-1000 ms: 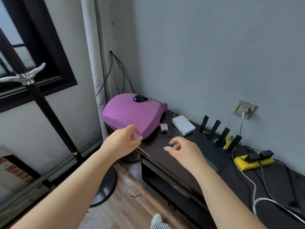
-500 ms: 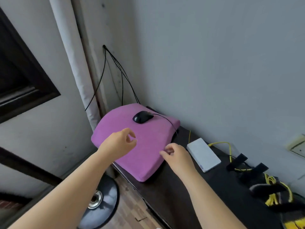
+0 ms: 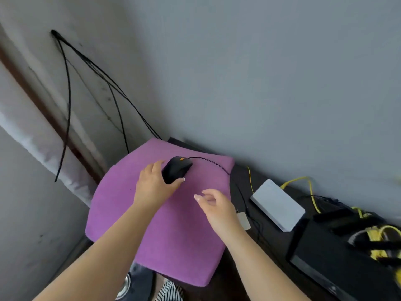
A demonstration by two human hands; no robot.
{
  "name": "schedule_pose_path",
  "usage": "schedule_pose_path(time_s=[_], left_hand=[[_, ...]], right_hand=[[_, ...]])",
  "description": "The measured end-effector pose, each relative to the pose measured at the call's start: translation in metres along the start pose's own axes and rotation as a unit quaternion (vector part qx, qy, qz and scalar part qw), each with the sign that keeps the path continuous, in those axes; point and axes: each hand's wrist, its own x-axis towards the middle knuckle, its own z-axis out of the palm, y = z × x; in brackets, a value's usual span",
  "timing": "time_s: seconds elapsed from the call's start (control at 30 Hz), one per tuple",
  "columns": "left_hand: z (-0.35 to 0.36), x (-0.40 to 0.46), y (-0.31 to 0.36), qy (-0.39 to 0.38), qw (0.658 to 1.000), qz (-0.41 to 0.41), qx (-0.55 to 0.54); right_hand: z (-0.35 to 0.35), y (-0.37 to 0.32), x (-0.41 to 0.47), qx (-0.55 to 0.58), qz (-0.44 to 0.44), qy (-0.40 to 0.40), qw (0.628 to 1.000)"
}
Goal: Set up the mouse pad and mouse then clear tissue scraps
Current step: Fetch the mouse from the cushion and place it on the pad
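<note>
- Head view: my left hand (image 3: pixel 155 185) wraps the black mouse (image 3: pixel 176 169), fingers curled along its far-left side and thumb pressed on its near side.
- The mouse sits on the purple cushion (image 3: pixel 165 231), toward the cushion's far edge; an orange scroll wheel shows at its front.
- The mouse cord (image 3: pixel 211 162) runs from the front of the mouse across the cushion's far right corner and drops onto the dark surface (image 3: pixel 267 246).
- My right hand (image 3: pixel 217 206) hovers over the cushion, right of the mouse and apart from it, fingers loosely curled and holding nothing.
- The cushion lies on the left end of the surface, its near edge overhanging the surface's front.
- Right of the cushion, a white box (image 3: pixel 278 205) lies flat on the surface, well apart from the mouse.
- A small beige adapter (image 3: pixel 244 220) lies between the cushion and the white box, just beside my right wrist.
- Yellow cables (image 3: pixel 310 187) loop behind the white box, against the grey wall (image 3: pixel 260 72).
- Further right of the white box sits a black device (image 3: pixel 338 259), with a blurred tangle of yellow and black cables on it.
- Black wires (image 3: pixel 67 101) hang down the wall behind the cushion, fanning from one point above it.
- I cannot make out a mouse pad or tissue scraps here.
</note>
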Motion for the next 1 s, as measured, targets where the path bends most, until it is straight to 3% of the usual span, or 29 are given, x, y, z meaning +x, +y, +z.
schedule_pose_path(time_s=[0.17, 0.3, 0.43, 0.6, 0.8, 1.0], left_hand=[[0.018, 0.027, -0.016, -0.014, 0.998, 0.041, 0.048], [0.021, 0.038, -0.023, -0.031, 0.994, 0.099, 0.028], [0.016, 0.035, -0.025, -0.038, 0.990, 0.116, -0.071], [0.008, 0.005, -0.014, -0.033, 0.977, 0.086, -0.191], [0.005, -0.016, 0.008, -0.041, 0.967, 0.149, -0.204], [-0.005, -0.015, 0.029, -0.154, 0.928, 0.273, -0.201]], right_hand=[[0.027, -0.011, 0.023, 0.114, 0.064, 0.047, 0.990], [0.043, -0.021, 0.034, 0.167, 0.091, 0.080, 0.978], [0.048, -0.025, 0.039, 0.199, 0.112, 0.103, 0.968], [0.049, -0.032, 0.042, 0.347, 0.157, 0.082, 0.921], [0.034, -0.032, 0.035, 0.388, 0.085, 0.049, 0.916], [0.000, -0.028, 0.018, 0.458, 0.067, 0.104, 0.880]])
